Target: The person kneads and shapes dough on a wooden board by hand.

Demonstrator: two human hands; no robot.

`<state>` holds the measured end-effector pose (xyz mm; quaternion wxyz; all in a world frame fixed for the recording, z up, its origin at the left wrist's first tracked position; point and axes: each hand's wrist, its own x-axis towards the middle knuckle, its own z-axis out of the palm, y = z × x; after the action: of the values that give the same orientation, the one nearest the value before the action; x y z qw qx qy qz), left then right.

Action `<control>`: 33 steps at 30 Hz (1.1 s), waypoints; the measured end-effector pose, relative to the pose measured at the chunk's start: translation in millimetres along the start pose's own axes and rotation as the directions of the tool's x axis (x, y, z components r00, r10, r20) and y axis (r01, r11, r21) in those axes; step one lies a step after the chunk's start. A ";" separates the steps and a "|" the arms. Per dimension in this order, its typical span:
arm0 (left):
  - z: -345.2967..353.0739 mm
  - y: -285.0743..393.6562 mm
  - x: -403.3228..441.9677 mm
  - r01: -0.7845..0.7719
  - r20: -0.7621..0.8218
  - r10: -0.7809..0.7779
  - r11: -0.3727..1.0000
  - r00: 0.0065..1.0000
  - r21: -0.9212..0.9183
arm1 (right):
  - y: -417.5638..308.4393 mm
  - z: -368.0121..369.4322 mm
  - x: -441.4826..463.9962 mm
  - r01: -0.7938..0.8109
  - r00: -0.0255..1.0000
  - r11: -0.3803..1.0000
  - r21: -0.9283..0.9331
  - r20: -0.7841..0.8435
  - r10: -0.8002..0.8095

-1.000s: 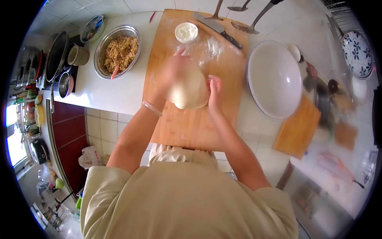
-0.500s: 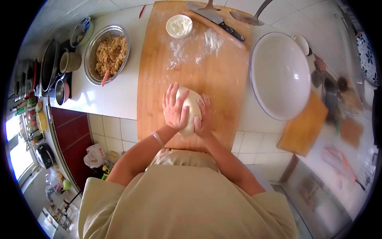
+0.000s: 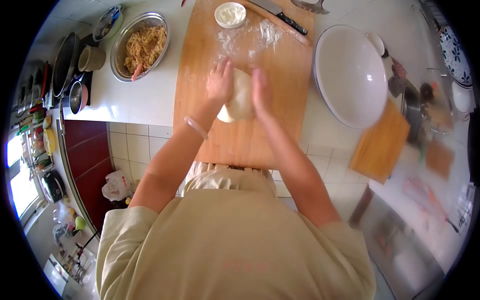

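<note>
A smooth, pale lump of dough sits on the wooden board, between my two hands. My left hand, with a pale bracelet on its wrist, presses along the dough's left side, fingers close together and pointing away from me. Against the right side rests my right hand, smeared by motion, its fingers also pointing forward. Loose flour is scattered on the board beyond the dough. A small white bowl of flour stands at the board's far end.
A rolling pin and a black-handled knife lie at the board's far right. Left stands a metal bowl of chopped filling; right, a large white basin and a smaller wooden board.
My hands have moved forward, away from my body, with the dough. They have shifted from on top of it to its sides. The view has tilted slightly.
</note>
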<state>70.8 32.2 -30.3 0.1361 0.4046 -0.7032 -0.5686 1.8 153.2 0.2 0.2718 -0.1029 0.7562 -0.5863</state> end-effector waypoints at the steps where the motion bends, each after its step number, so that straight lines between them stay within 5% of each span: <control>1: 3.2 1.2 -10.6 -0.086 -0.037 0.094 0.980 0.995 0.180 | 7.8 -0.3 -6.9 -0.007 1.000 1.000 0.001 -0.002 0.007; 3: 1.8 -2.9 -52.0 -0.174 -0.069 0.196 0.953 0.978 0.246 | 27.9 -4.3 -27.0 0.357 0.934 0.919 -0.168 0.087 -0.346; 7: 9.5 -31.8 -98.1 -0.515 -0.063 0.552 0.809 0.832 0.283 | 73.1 -20.6 -67.4 0.559 0.817 0.796 -0.234 -0.007 -0.576; 11: 19.4 -17.5 -70.4 -0.518 0.049 0.548 0.752 0.835 0.407 | 85.1 -29.5 -45.7 0.502 0.850 0.820 -0.274 -0.015 -0.526; 15: 37.3 15.7 -18.4 -0.345 0.026 0.402 0.749 0.915 0.566 | 79.8 -24.1 10.6 0.239 0.959 0.953 -0.186 -0.109 -0.262; 17: 31.2 60.1 3.7 0.011 0.081 -0.070 0.816 0.994 0.578 | 68.2 -22.0 24.1 0.117 0.987 0.989 -0.091 -0.103 -0.126; 18: 27.1 51.7 17.5 0.007 0.073 -0.060 0.818 0.996 0.575 | 50.5 -19.6 30.6 0.014 0.996 0.978 0.208 -0.094 0.005; 19: 19.4 34.1 34.9 0.033 0.152 -0.079 0.957 0.985 0.287 | 37.9 -17.1 35.4 -0.091 0.991 0.869 0.487 -0.039 0.126; 20: 9.5 24.2 44.6 0.078 0.238 -0.070 0.997 0.969 -0.024 | 42.5 -15.4 33.5 -0.057 0.994 0.862 0.503 -0.056 0.099; 21: -3.2 31.9 36.2 0.075 0.237 -0.069 0.997 0.969 -0.020 | 33.4 -15.7 24.4 -0.056 0.994 0.859 0.508 -0.056 0.098; 23: -27.4 51.8 8.6 0.078 -0.009 -0.094 0.873 0.996 -0.482 | 9.7 -19.3 2.5 -0.187 0.980 0.892 0.412 0.011 0.201; 25: -17.7 5.3 -9.1 -0.025 -0.122 -0.016 0.946 0.992 -0.323 | 12.2 0.2 -8.7 0.137 0.989 0.989 0.054 -0.066 -0.133; 27: -6.1 -30.6 -45.9 0.079 -0.170 -0.096 0.992 0.981 -0.102 | 10.1 3.0 -34.0 0.099 0.962 0.995 0.003 0.255 -0.097; 28: -8.3 -22.0 -61.0 -0.012 -0.156 0.004 0.999 0.988 -0.052 | 21.4 0.7 -44.7 0.094 0.963 0.996 0.004 0.251 -0.092; 30: -5.4 -18.1 -93.7 -0.093 -0.140 0.091 0.996 0.986 -0.006 | 61.7 -7.7 -66.1 0.371 0.923 0.928 -0.028 0.124 -0.366; 32: 4.0 -33.0 -107.9 -0.443 -0.116 0.478 0.865 0.871 0.236 | 78.1 -20.2 -82.4 0.449 0.892 0.887 -0.106 0.113 -0.438; 33: 6.1 -30.6 -106.6 -0.441 -0.115 0.476 0.866 0.872 0.236 | 82.6 -26.2 -84.1 0.516 0.856 0.836 -0.186 0.106 -0.505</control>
<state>147.3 112.7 -31.4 0.2851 0.2839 -0.8192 -0.4087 71.3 238.9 -48.9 0.1130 -0.3439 0.7510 -0.5522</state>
